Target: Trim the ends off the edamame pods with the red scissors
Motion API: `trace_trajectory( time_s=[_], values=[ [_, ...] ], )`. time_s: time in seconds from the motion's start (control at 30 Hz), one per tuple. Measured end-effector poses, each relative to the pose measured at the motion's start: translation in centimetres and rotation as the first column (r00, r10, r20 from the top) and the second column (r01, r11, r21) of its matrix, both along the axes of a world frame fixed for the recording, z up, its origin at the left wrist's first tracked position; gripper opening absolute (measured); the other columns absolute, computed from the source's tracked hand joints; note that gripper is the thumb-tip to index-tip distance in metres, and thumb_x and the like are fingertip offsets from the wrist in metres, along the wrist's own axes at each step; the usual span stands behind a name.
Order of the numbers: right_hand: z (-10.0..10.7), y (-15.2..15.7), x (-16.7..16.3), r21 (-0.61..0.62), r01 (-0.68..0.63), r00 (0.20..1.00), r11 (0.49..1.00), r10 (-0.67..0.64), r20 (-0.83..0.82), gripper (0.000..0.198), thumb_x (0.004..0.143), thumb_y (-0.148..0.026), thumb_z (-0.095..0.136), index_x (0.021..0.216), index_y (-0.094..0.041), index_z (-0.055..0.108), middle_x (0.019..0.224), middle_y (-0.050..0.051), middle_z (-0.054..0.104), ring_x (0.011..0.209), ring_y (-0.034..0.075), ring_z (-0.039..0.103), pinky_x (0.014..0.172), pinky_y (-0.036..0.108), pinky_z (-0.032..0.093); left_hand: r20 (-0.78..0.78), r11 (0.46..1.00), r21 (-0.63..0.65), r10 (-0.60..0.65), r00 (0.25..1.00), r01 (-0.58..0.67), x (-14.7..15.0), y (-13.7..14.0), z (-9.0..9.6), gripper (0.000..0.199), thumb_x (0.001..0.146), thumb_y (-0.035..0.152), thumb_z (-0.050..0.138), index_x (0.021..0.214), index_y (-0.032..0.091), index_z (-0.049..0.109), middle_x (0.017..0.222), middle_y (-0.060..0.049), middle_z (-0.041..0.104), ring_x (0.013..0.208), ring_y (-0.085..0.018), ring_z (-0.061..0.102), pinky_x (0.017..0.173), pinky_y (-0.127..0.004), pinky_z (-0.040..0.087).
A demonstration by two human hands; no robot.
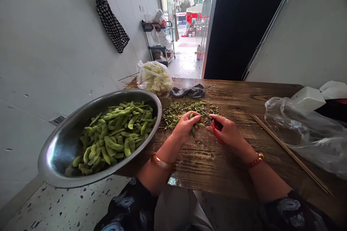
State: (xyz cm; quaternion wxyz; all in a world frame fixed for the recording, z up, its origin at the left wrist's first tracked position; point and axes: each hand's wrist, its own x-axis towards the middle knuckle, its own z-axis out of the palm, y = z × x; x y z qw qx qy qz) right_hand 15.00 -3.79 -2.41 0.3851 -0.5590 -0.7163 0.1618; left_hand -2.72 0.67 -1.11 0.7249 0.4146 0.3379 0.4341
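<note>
Green edamame pods poke out between the closed fingers of my left hand, above the wooden table. My right hand grips red-handled scissors, their dark blades pointing up and left toward the pods. Just beyond both hands lies a scatter of small green trimmings. To the left, a large metal bowl holds a heap of edamame pods. Part of the scissor handle is hidden by my right fingers.
A clear bag of cauliflower and a dark grey cloth lie at the table's far side. Wooden skewers and crumpled plastic bags are at right. A shelf cart stands near the doorway.
</note>
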Motion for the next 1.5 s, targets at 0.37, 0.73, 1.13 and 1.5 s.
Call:
trace_trajectory(
  time_s=[0.37,0.73,1.13,1.5],
  values=[
    [-0.5,0.4,0.3,0.065,0.015,0.998,0.998,-0.018,0.052,0.049,0.081,-0.050,0.063,0.114,-0.013,0.065,0.073,0.002,0.063,0.061,0.014,0.054,0.062,0.026,0.046,-0.032,0.999,0.015,-0.028,0.999,0.028,0.0,-0.3,0.4,0.038,0.061,0.036,0.080,0.074,0.015,0.052,0.060,0.005,0.054,0.043,-0.001,0.042,0.040,-0.013,0.029],
    [-0.1,0.8,0.2,-0.030,0.011,0.979,1.000,-0.005,0.204,0.042,0.083,-0.049,0.063,0.114,-0.020,0.066,0.086,0.005,0.071,0.075,0.016,0.063,0.067,0.026,0.044,-0.100,0.992,0.082,0.100,0.990,-0.092,-0.3,0.7,0.4,0.032,0.067,0.034,0.077,0.083,0.016,0.056,0.060,0.005,0.054,0.045,-0.002,0.042,0.040,-0.011,0.031],
    [0.8,1.0,0.5,-0.007,0.187,0.940,0.982,-0.177,0.292,0.048,0.086,-0.042,0.060,0.128,-0.020,0.058,0.104,0.011,0.068,0.095,0.023,0.062,0.084,0.031,0.044,-0.109,0.990,0.087,0.119,0.987,-0.109,-0.5,-0.4,1.9,0.041,0.059,0.036,0.081,0.071,0.015,0.049,0.065,0.005,0.058,0.042,-0.001,0.042,0.040,-0.012,0.031],
    [-1.3,1.1,0.6,0.109,0.093,0.937,0.990,-0.124,0.327,0.048,0.087,-0.029,0.052,0.132,-0.013,0.051,0.105,0.014,0.067,0.092,0.024,0.061,0.083,0.034,0.045,-0.480,0.597,0.797,0.718,0.504,-0.093,-11.0,-2.3,12.3,0.013,0.081,0.030,0.059,0.084,0.017,0.059,0.073,-0.001,0.060,0.062,-0.010,0.051,0.059,-0.021,0.041]
  ],
)
